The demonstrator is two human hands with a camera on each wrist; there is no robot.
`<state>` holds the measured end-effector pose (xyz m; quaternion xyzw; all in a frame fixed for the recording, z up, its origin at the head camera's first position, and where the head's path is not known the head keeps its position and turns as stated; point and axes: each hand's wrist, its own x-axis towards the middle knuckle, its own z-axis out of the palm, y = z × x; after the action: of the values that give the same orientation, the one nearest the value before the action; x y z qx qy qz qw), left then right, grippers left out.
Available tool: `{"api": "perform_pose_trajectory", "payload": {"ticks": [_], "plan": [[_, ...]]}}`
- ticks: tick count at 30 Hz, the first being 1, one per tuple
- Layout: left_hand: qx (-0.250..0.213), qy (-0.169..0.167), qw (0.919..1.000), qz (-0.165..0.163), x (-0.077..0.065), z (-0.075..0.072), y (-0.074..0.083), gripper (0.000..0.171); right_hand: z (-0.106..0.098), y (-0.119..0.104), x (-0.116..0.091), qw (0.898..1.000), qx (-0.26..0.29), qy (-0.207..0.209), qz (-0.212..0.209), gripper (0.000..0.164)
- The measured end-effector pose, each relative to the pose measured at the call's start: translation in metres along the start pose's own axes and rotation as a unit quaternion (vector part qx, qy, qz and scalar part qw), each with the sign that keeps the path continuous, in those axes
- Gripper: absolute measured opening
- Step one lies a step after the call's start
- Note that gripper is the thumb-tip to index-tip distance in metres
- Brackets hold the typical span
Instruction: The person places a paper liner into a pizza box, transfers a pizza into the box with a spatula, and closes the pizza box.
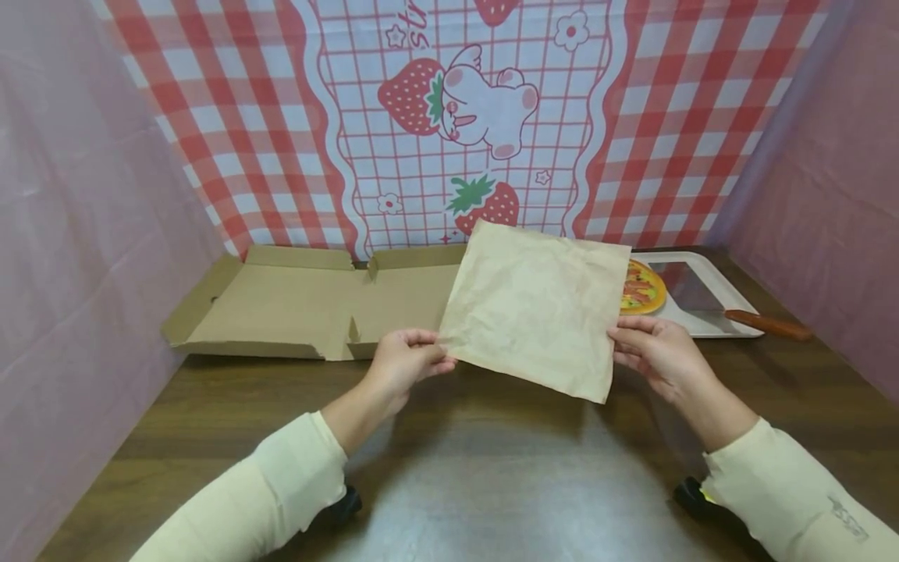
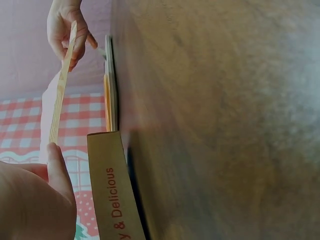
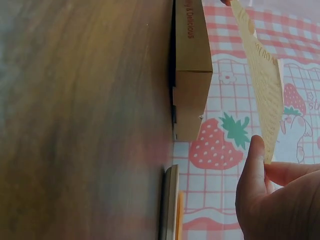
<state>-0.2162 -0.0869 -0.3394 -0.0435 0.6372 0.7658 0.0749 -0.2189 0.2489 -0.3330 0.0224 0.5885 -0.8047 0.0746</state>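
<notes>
A square sheet of tan paper (image 1: pixel 537 308) is stretched in the air between both hands, slightly creased and tilted. The left hand (image 1: pixel 409 363) pinches its lower left corner between thumb and fingers. At the lower right edge, the right hand (image 1: pixel 656 355) pinches it the same way. Printed lettering shows on the side of the paper (image 3: pixel 262 80) seen in the right wrist view. Behind the sheet lies an opened cardboard pizza box (image 1: pixel 260 304), its right part partly hidden by the paper.
On the right, a white tray (image 1: pixel 709 324) holds a pizza (image 1: pixel 642 287), half covered by the paper, and a flat server with a wooden handle (image 1: pixel 769 324). A strawberry-patterned checked cloth (image 1: pixel 485 101) hangs behind the wooden table (image 1: pixel 506 484). Pink cloth (image 1: pixel 84 234) hangs at the sides.
</notes>
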Motion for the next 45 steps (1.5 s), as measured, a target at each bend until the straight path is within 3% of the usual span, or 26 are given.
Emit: {"api": "perform_pose_trajectory", "payload": {"ticks": [10, 14, 17, 23, 34, 41, 45], "plan": [[-0.009, -0.023, 0.9995, -0.018, -0.003, -0.004, -0.005, 0.019, 0.005, -0.003, 0.002, 1.0, -0.001, 0.016, -0.027, 0.021], [-0.013, -0.044, 0.9987, -0.024, -0.002, -0.007, -0.005, 0.027, 0.006, -0.003, 0.003, 1.0, 0.003, 0.017, -0.026, 0.022], [-0.017, -0.078, 0.9966, -0.02, 0.001, -0.011, -0.002, 0.037, 0.007, -0.003, 0.004, 1.0, -0.002, 0.015, -0.02, 0.023], [-0.002, -0.122, 0.9924, -0.016, 0.014, -0.021, 0.01, 0.053, 0.011, -0.002, 0.006, 1.0, -0.016, 0.009, -0.006, 0.023], [-0.027, -0.069, 0.9971, -0.018, 0.038, -0.026, 0.023, 0.04, 0.018, 0.003, 0.01, 0.999, -0.034, -0.013, -0.014, 0.025], [0.002, -0.033, 0.9992, -0.023, 0.042, -0.029, 0.021, 0.024, 0.021, 0.005, 0.012, 0.999, -0.023, -0.027, -0.009, 0.022], [0.005, -0.018, 0.9996, -0.019, 0.042, -0.034, 0.019, 0.016, 0.022, 0.005, 0.013, 0.999, -0.042, -0.03, -0.014, 0.026]]}}
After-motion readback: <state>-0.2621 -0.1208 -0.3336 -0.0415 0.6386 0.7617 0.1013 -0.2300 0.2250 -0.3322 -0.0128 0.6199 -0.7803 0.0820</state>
